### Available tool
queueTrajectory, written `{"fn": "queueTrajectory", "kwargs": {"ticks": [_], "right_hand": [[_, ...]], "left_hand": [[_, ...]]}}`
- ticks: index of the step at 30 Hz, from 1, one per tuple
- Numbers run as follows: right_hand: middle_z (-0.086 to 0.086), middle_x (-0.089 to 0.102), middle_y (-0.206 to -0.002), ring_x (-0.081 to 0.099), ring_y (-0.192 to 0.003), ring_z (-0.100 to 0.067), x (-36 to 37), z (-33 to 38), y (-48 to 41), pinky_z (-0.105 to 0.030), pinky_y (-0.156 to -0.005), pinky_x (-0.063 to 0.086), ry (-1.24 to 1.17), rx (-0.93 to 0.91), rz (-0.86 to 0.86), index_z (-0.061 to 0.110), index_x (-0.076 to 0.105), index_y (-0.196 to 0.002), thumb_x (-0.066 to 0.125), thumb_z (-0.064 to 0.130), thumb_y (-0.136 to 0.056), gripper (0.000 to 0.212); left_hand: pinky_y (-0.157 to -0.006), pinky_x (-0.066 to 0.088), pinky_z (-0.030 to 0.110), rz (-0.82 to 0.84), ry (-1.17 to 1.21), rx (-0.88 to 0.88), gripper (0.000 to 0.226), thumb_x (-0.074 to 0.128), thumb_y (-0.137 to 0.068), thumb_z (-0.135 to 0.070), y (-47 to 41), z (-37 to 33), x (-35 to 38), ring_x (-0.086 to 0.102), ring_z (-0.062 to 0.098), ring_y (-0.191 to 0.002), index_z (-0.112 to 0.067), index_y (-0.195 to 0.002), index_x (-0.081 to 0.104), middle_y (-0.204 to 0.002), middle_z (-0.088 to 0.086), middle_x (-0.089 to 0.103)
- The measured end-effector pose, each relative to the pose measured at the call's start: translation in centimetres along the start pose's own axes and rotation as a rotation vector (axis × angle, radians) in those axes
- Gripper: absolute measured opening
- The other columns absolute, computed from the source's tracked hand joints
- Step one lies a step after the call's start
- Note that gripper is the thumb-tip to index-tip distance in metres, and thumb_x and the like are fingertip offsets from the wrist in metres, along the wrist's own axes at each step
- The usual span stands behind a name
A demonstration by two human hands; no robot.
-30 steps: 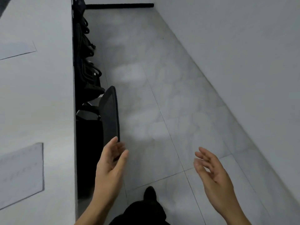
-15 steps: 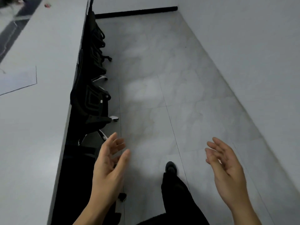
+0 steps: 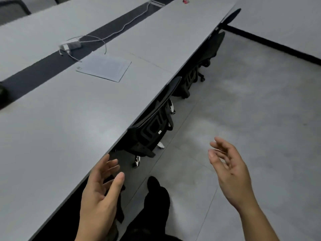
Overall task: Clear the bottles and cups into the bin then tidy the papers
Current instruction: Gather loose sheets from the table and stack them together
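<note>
Hovering empty, fingers spread: left hand, right hand; paper flat on desk.

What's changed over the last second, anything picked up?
Nothing picked up. The view swung left, from the floor aisle onto the desk, bringing a paper sheet and white cable into sight. The left hand and right hand stay open and empty.

The table hides most of 2 black chairs pushed beneath it. A small red object at the top edge is too small to identify (blurred too). The paper carries unreadable print.
</note>
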State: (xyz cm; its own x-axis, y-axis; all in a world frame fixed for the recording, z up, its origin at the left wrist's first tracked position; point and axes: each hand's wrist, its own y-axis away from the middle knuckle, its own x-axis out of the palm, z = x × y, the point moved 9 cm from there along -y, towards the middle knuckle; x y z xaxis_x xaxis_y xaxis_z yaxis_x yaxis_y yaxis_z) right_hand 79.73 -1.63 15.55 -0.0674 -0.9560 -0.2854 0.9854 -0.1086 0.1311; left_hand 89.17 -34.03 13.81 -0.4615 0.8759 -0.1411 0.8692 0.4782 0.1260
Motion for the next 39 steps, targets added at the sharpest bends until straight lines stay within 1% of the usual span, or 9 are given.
{"fn": "queueTrajectory", "kwargs": {"ticks": [4,9,15,23,27,31,34,37,39], "right_hand": [[0.016,0.064,-0.124,0.061,-0.111,0.005,5.4,0.6,-10.8,-0.015,-0.083,0.048,0.026,0.009,0.095,0.045,0.056,-0.121,0.064,0.020,-0.095,0.037],[0.016,0.065,-0.122,0.061,-0.110,0.005,11.0,5.6,-21.4,-0.008,-0.082,0.048,0.039,-0.028,0.260,0.037,0.057,-0.127,0.064,0.020,-0.095,0.037],[0.009,0.064,-0.124,0.062,-0.108,0.002,17.7,9.1,-32.5,-0.009,-0.083,0.048,0.021,-0.062,0.400,0.028,0.057,-0.131,0.064,0.017,-0.095,0.038],[0.013,0.060,-0.129,0.059,-0.108,0.007,32.9,8.9,-47.7,-0.003,-0.077,0.045,0.223,-0.124,0.761,0.029,0.055,-0.135,0.063,0.023,-0.097,0.040],[0.007,0.054,-0.135,0.058,-0.116,-0.007,42.5,8.2,-55.5,-0.015,-0.086,0.047,0.385,-0.230,0.883,0.025,0.049,-0.142,0.061,0.029,-0.097,0.047],[-0.005,0.034,-0.154,0.044,-0.136,-0.022,51.3,5.6,-62.1,-0.033,-0.104,0.041,0.611,-0.345,0.840,0.018,0.034,-0.152,0.058,0.039,-0.097,0.063],[-0.013,0.021,-0.162,0.026,-0.146,-0.031,55.6,2.0,-64.7,-0.046,-0.114,0.032,0.833,-0.317,0.823,0.012,0.019,-0.157,0.057,0.046,-0.095,0.081],[-0.018,0.032,-0.152,0.034,-0.137,-0.037,56.3,-0.2,-65.2,-0.047,-0.107,0.036,1.033,-0.390,0.792,0.006,0.023,-0.153,0.062,0.053,-0.088,0.089],[-0.017,0.042,-0.143,0.042,-0.129,-0.035,55.8,-1.1,-65.4,-0.045,-0.102,0.043,0.990,-0.286,0.814,0.007,0.030,-0.147,0.074,0.053,-0.077,0.094]], "left_hand": [[-0.094,0.050,0.029,-0.058,0.024,-0.080,0.051,0.064,-0.091,-0.007,-8.8,1.0,2.9,0.064,0.005,-0.111,-0.029,-0.136,0.054,-0.119,-0.006,0.068],[-0.089,0.050,0.025,-0.163,0.049,-0.071,0.050,0.071,-0.092,-0.020,-18.0,-3.8,4.4,0.063,0.005,-0.114,-0.034,-0.136,0.053,-0.121,-0.013,0.067],[-0.090,0.048,0.025,-0.296,0.009,-0.087,0.054,0.061,-0.082,-0.034,-24.9,-5.4,4.6,0.063,0.005,-0.115,-0.038,-0.135,0.051,-0.121,-0.018,0.066],[-0.092,0.052,0.019,-0.739,0.081,-0.302,0.050,0.070,-0.085,-0.030,-28.9,-2.5,5.9,0.063,0.007,-0.116,-0.040,-0.131,0.054,-0.121,-0.014,0.067],[-0.094,0.054,0.032,-1.000,0.160,-0.348,0.055,0.070,-0.080,-0.017,-30.8,-3.3,9.1,0.065,0.012,-0.115,-0.031,-0.131,0.056,-0.118,-0.008,0.069],[-0.091,0.054,0.025,-1.129,0.161,-0.358,0.057,0.063,-0.078,0.000,-33.1,-4.6,13.0,0.067,0.016,-0.109,-0.017,-0.132,0.055,-0.110,-0.004,0.072],[-0.095,0.051,0.041,-1.203,0.166,-0.379,0.059,0.059,-0.074,-0.004,-33.3,-4.5,14.6,0.068,0.011,-0.105,-0.015,-0.132,0.054,-0.108,-0.005,0.073],[-0.096,0.048,0.048,-1.248,0.167,-0.417,0.054,0.058,-0.074,-0.006,-33.2,-4.2,15.8,0.069,0.009,-0.104,-0.022,-0.126,0.057,-0.109,-0.002,0.071],[-0.096,0.048,0.048,-1.263,0.175,-0.424,0.051,0.059,-0.074,-0.007,-33.4,-4.1,16.5,0.069,0.010,-0.105,-0.025,-0.123,0.059,-0.111,-0.001,0.071]]}}
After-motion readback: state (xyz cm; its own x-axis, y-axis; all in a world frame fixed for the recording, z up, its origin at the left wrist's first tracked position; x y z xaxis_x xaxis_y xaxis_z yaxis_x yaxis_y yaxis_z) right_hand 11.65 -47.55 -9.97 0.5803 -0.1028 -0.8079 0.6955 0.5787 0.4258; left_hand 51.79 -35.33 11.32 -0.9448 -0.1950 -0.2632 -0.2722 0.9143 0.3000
